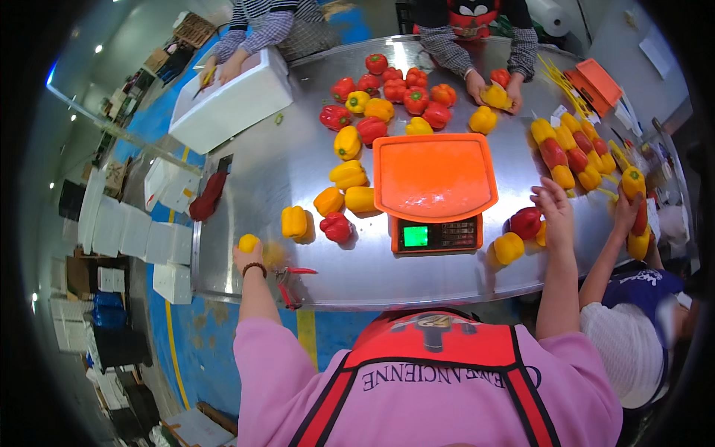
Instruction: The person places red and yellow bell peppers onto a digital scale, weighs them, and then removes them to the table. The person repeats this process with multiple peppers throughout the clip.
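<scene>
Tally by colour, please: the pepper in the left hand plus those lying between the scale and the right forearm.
Yellow peppers: 3 (one in the left hand, two right of the scale, one of those partly hidden)
Red pepper: 1 (right of the scale)
Total: 4

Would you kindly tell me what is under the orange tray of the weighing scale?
On the near side, the scale base shows, with a lit green display and dark keypad. The orange tray hides the rest of it.
</scene>
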